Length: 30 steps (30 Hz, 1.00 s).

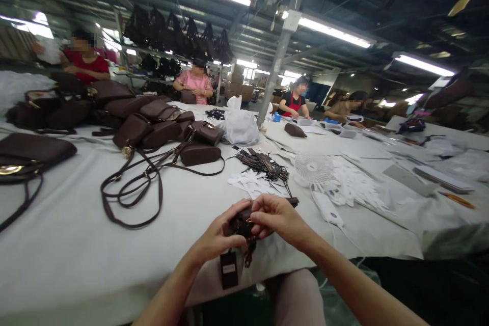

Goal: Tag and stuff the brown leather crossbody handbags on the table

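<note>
ok so dark-brown leather bag (237,225) sits between your hands at near edge of white cloth-covered table (76,249), long axis roughly sideways, partly hidden; left hand (218,234) curls round its left side, right hand (273,216) pinches small gold-coloured metal fitting (249,220)
</note>
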Available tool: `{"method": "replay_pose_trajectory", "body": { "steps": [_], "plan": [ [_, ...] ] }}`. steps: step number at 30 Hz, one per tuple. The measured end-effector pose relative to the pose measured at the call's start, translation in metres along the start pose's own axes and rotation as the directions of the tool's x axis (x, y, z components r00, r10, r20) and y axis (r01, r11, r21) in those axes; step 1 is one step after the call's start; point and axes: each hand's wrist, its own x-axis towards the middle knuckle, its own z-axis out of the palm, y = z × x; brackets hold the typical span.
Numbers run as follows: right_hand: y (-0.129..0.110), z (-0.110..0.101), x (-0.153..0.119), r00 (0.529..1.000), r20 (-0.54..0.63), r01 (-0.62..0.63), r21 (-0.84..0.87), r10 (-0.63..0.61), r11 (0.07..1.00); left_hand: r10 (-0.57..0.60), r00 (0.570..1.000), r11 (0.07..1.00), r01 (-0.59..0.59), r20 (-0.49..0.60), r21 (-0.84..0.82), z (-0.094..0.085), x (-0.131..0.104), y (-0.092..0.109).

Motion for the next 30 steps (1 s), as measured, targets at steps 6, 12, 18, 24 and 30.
{"method": "replay_pose_trajectory", "body": {
  "steps": [6,12,18,24,30],
  "plan": [
    [-0.005,-0.005,-0.003,1.000,0.014,0.009,-0.010,-0.009,1.000,-0.062,0.995,0.991,0.071,0.082,-0.114,-0.012,-0.005,-0.005],
    [0.005,0.007,-0.004,1.000,0.019,0.013,-0.005,-0.013,1.000,-0.093,0.990,0.995,0.095,0.103,-0.018,-0.003,0.004,0.001],
    [0.004,0.033,-0.005,0.999,-0.029,0.042,0.009,-0.042,0.999,-0.061,0.997,0.994,0.057,0.037,0.095,-0.002,-0.006,0.004],
    [0.002,0.037,0.000,0.998,-0.056,0.029,0.082,-0.024,0.996,0.121,0.967,0.955,-0.052,-0.222,0.293,0.016,-0.015,-0.013],
    [-0.008,0.032,-0.005,0.994,-0.043,0.086,-0.245,-0.100,0.966,0.148,0.948,0.939,-0.046,-0.281,0.341,0.027,0.004,-0.003]
  ]
}}
